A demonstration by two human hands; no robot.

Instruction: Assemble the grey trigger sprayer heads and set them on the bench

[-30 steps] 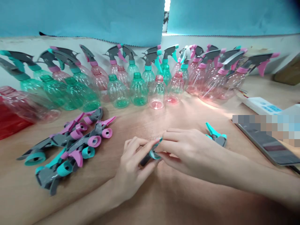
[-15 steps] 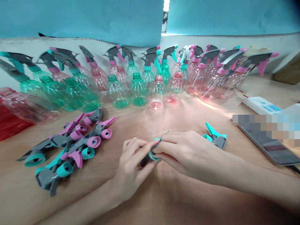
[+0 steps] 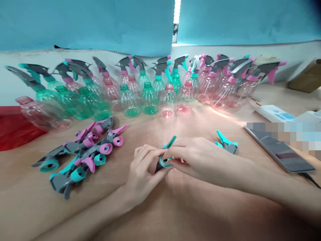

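In the head view a grey and teal trigger spray head is held low over the table, its round collar facing up towards me. My left hand is closed around its grey body. The fingertips of my right hand are pinched at the collar's rim and opening; anything small between them is hidden. A teal trigger sticks up beyond the fingers. Another teal and grey spray head lies just behind my right hand.
Pink and teal spray heads lie heaped at the left. Bottles, such as an open green bottle, line the wall, several with spray heads fitted. A red bag is far left; a phone and a white power strip are right.
The view has shifted slightly. The spray head has turned a little in my hands, so more of its teal trigger shows. Both hands stay at it.
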